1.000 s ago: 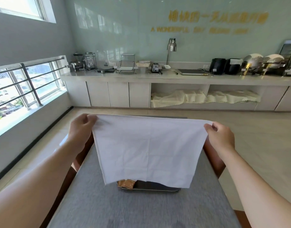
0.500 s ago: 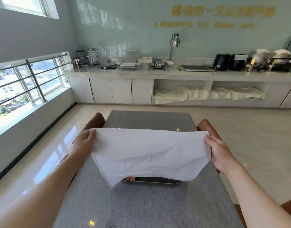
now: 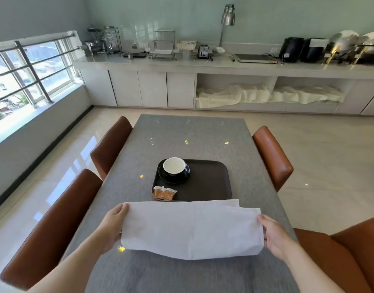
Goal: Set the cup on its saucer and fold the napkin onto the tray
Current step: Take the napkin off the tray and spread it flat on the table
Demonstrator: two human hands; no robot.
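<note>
Left hand (image 3: 113, 226): at our 7 o'clock, fingers closed on the napkin's left edge; thumb on top, fingers underneath.
Right hand (image 3: 273, 236): at our 5 o'clock, pinched shut on the napkin's right edge.
Napkin (image 3: 190, 228): white, doubled over, stretched between our two hands just above the table; a second layer peeks out at its far right corner. Its far edge covers the tray's near rim, so we cannot tell if they touch.
Table (image 3: 192, 136): grey, runs from us toward 12 o'clock.
Packets (image 3: 164, 193): two small orange-brown ones, at the tray's near-left corner, 7 o'clock of the cup.
Tray (image 3: 209, 180): dark, rounded rectangle, mid-table, just beyond the napkin.
Saucer (image 3: 173, 179): dark, on the tray's far-left part.
Cup (image 3: 175, 167): dark outside, white inside, upright on the saucer; we see nothing in it.
Chairs (image 3: 272, 157): brown, along both table sides, at 3 and 9 o'clock.
Counter (image 3: 224, 67): white, at 12 o'clock along the far wall, appliances on top.
</note>
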